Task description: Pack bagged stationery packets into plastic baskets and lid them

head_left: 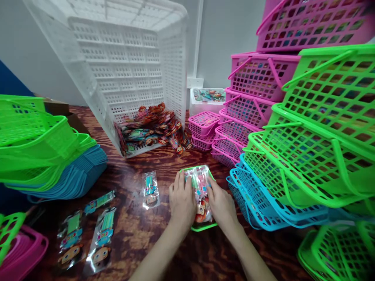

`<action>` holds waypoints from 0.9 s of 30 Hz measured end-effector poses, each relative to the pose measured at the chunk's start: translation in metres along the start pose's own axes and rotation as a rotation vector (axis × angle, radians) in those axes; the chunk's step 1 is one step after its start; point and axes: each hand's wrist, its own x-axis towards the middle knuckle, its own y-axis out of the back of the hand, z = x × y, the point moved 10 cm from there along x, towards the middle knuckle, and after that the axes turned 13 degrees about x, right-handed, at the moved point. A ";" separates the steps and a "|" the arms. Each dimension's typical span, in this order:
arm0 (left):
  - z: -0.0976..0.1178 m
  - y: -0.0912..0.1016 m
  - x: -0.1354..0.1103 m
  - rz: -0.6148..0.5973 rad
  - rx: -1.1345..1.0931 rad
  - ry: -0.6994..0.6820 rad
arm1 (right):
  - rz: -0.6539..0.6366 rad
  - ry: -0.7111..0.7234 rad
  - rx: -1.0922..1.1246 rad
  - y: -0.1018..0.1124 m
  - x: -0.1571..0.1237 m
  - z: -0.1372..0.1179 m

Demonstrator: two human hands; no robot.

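A small green basket (205,226) sits on the wooden table in front of me, with clear packets of cartoon stationery (201,191) lying in it. My left hand (182,200) rests on the basket's left side, fingers flat on the packets. My right hand (222,204) lies on the right side, fingers pressing the same packets. A loose packet (150,189) lies just left of my left hand. Three more packets (101,242) lie at the lower left.
A big white crate (172,58) tilted on its side holds a heap of packets (152,127). Stacks of green (328,117), blue (258,207) and pink baskets (252,97) rise on the right. Nested green and blue baskets (43,156) lie at left.
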 end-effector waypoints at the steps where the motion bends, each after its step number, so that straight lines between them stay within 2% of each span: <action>1: -0.003 -0.002 0.002 -0.015 0.018 -0.004 | 0.023 0.001 -0.114 0.004 0.001 -0.002; 4: -0.010 -0.003 0.004 -0.068 0.015 -0.039 | 0.105 0.128 -0.291 0.016 0.004 -0.018; 7: -0.012 0.005 -0.005 -0.102 -0.072 -0.126 | 0.124 0.295 -0.264 0.019 0.005 -0.033; 10: -0.007 0.010 -0.022 -0.125 -0.135 -0.244 | 0.016 0.389 -0.236 0.004 0.007 -0.037; 12: 0.001 0.006 -0.031 -0.134 -0.105 -0.326 | -0.066 0.386 -0.260 -0.008 0.010 -0.032; 14: 0.007 -0.001 -0.031 -0.128 -0.046 -0.353 | -0.106 0.359 -0.284 -0.013 0.014 -0.025; 18: 0.005 -0.012 -0.007 -0.093 0.051 -0.203 | -0.136 0.343 -0.286 -0.012 0.016 -0.015; 22: 0.002 -0.014 0.017 -0.075 0.018 -0.090 | -0.099 0.314 -0.333 -0.010 0.010 -0.011; 27: -0.010 -0.002 0.016 -0.086 -0.178 0.002 | -0.039 0.299 -0.372 -0.006 0.003 -0.009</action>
